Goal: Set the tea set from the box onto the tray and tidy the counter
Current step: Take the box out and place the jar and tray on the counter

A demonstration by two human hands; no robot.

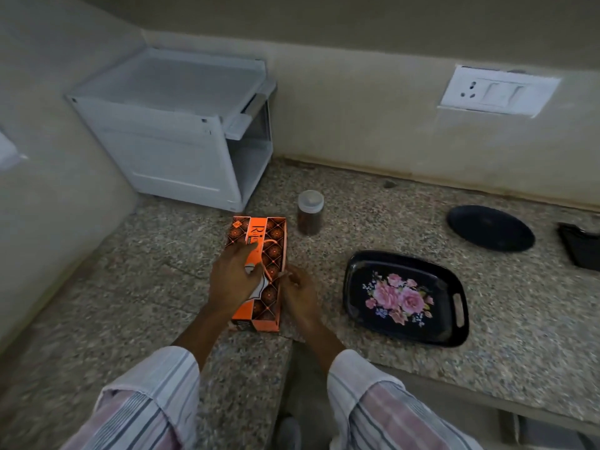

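Observation:
An orange and brown patterned box lies flat on the speckled granite counter, its lid closed. My left hand rests spread on top of the box, pressing it down. My right hand touches the box's right edge with its fingertips pinched at the lid's rim. A black tray with pink roses painted on it sits empty to the right of the box. No cups or teapot are visible; the box hides its contents.
A small jar with a white lid and dark contents stands just behind the box. A white plastic cabinet fills the back-left corner. A black round plate and a black container lie at the far right.

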